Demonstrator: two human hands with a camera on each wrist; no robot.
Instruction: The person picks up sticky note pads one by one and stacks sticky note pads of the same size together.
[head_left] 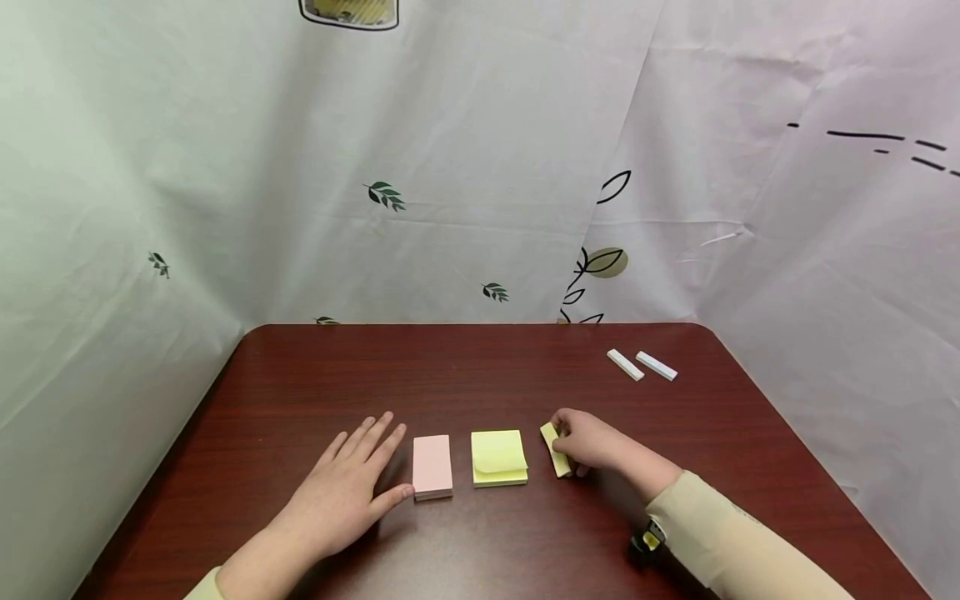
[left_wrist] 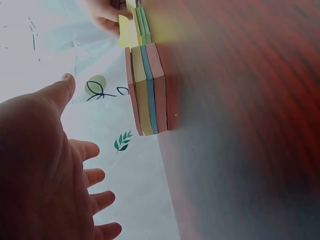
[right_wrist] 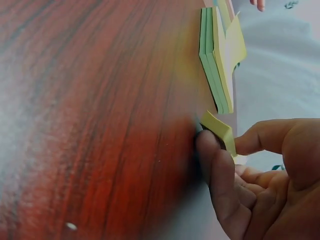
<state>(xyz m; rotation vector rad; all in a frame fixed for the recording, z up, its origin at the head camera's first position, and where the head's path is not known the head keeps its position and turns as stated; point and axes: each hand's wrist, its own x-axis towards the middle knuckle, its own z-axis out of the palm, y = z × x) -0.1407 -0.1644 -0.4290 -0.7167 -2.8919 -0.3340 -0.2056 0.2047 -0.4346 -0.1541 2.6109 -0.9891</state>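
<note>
My right hand [head_left: 588,440] pinches a narrow yellow sticky-note pad [head_left: 556,451] between thumb and fingers, low over the table. In the right wrist view, the thumb lies on one face of this narrow pad [right_wrist: 218,126] and fingers curl behind it. Just left of it sits a square yellow sticky-note pad [head_left: 499,457], its top sheet curling up and green layers underneath. Farther left is a pink-topped stack of sticky notes [head_left: 432,467], with yellow and blue layers visible in the left wrist view. My left hand [head_left: 341,492] has its fingers spread, thumb tip near the pink stack's lower left corner.
Two thin white bars [head_left: 626,365] lie at the table's back right. The reddish-brown table [head_left: 337,367] has rounded far corners. Printed white sheeting [head_left: 465,167] encloses its back and sides. A dark device [head_left: 647,540] is worn under the right sleeve.
</note>
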